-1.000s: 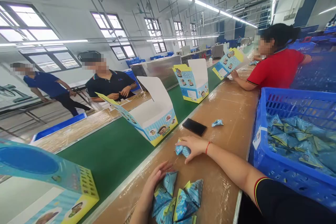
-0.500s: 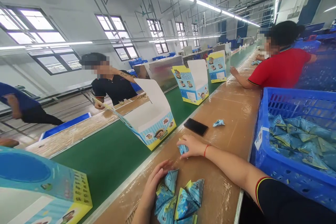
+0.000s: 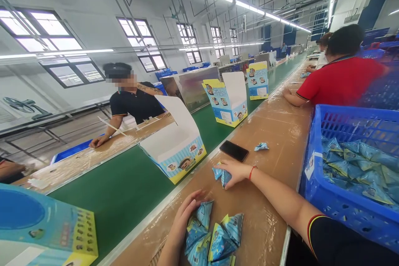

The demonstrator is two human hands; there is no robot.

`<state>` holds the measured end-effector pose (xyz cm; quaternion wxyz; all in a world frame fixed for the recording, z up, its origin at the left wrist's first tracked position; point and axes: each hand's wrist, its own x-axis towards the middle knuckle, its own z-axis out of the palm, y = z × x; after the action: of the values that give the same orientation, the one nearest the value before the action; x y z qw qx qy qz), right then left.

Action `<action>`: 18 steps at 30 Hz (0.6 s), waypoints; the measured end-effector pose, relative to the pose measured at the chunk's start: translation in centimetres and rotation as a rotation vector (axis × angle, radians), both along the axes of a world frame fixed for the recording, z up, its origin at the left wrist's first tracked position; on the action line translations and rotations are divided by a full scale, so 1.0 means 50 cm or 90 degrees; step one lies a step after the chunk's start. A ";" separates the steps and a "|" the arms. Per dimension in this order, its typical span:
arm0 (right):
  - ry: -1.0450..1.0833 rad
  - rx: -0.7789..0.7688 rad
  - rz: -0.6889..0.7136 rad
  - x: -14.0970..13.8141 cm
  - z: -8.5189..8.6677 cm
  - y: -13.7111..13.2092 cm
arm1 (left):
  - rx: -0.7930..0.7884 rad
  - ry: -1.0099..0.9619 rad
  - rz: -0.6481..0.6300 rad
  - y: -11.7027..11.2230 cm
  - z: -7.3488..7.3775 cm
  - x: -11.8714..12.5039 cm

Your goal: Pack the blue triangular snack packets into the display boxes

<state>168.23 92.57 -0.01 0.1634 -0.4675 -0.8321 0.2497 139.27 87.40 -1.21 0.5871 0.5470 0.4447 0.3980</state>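
Note:
My right hand (image 3: 235,172), with a red cord at the wrist, is curled round blue pyramid-shaped packets (image 3: 217,172) on the brown worktop. Two packet parts show under its fingers. My left hand (image 3: 186,212) rests with stretched, slightly bent fingers along the left side of a cluster of several similar packets (image 3: 199,232). These are blue and yellow and stand close together. A single flatter packet (image 3: 261,146) lies farther off, beyond a black phone (image 3: 233,150).
A green conveyor belt (image 3: 124,191) runs along the worktop's left side, carrying open printed boxes (image 3: 183,160). On my right stands a blue crate (image 3: 314,178) full of packets. A co-worker in red (image 3: 339,79) sits ahead; another co-worker (image 3: 134,99) is across the belt.
The boxes have shifted slightly toward me along the belt. More of the packets shows under my right hand. The person walking at far left is gone; the co-worker across has a hand on the bench.

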 end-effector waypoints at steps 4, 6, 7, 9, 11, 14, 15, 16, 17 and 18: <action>-0.009 0.044 -0.026 0.007 0.009 0.006 | -0.001 0.002 -0.001 0.001 0.000 -0.002; -0.011 0.072 -0.054 -0.004 0.003 0.008 | -0.005 0.003 -0.004 0.002 0.000 -0.003; -0.014 0.087 -0.067 -0.009 -0.001 0.008 | -0.006 0.004 -0.006 0.002 0.000 -0.003; -0.021 0.120 -0.094 -0.019 -0.009 0.007 | -0.003 0.003 -0.008 0.000 0.004 0.000; -0.024 0.152 -0.110 -0.023 -0.015 0.005 | 0.001 -0.007 -0.012 -0.005 0.010 0.004; -0.009 0.156 -0.105 -0.023 -0.020 0.004 | -0.002 -0.013 -0.011 -0.012 0.018 0.009; -0.001 0.149 -0.103 -0.022 -0.021 0.004 | -0.004 -0.010 -0.006 -0.014 0.020 0.010; 0.006 0.144 -0.101 -0.021 -0.022 0.005 | -0.005 -0.007 -0.002 -0.015 0.021 0.010; 0.014 0.141 -0.098 -0.019 -0.023 0.005 | -0.004 -0.006 0.001 -0.017 0.022 0.011; 0.019 0.140 -0.096 -0.017 -0.023 0.005 | -0.001 -0.008 0.002 -0.018 0.021 0.011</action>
<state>167.36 92.84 -1.18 0.2448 -0.5042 -0.8143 0.1507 139.84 86.51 -0.13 0.5895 0.5431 0.4427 0.4019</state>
